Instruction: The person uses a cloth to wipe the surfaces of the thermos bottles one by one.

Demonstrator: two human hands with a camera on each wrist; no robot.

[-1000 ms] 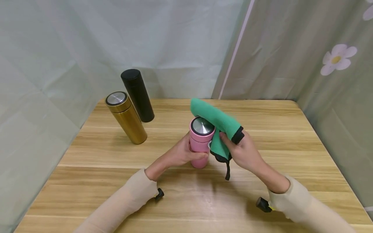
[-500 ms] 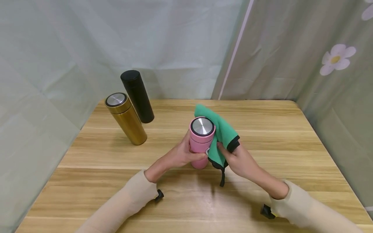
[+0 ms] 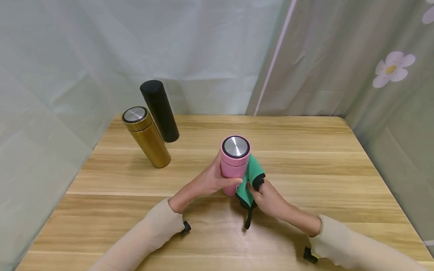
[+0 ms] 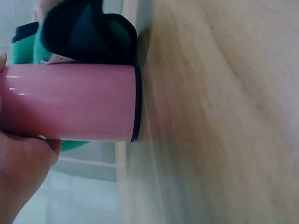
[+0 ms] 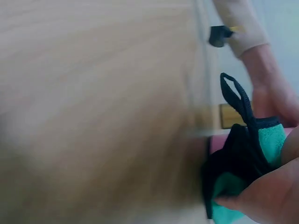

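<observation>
A pink thermos [image 3: 234,165] with a silver-topped lid stands upright near the middle of the table. My left hand [image 3: 214,178] grips its left side, thumb across the front. In my right hand [image 3: 269,199] is a green cloth [image 3: 254,170] with black edging and a hanging loop, held against the right side of the thermos. Seen from the left wrist, the cloth's dark edging [image 4: 77,32] lies along the thermos body [image 4: 74,102] down near its base. The right wrist view has the right thumb [image 5: 266,196] pressing on the cloth. The far side of the thermos is hidden.
A gold thermos [image 3: 149,141] and a taller black thermos [image 3: 162,113] stand together at the back left of the wooden table [image 3: 210,241]. Pale curtains [image 3: 190,49] hang right behind the table's far edge.
My right hand has moved the cloth down along the right side of the pink thermos, from the lid towards the lower body. The left hand and the thermos stay in place.
</observation>
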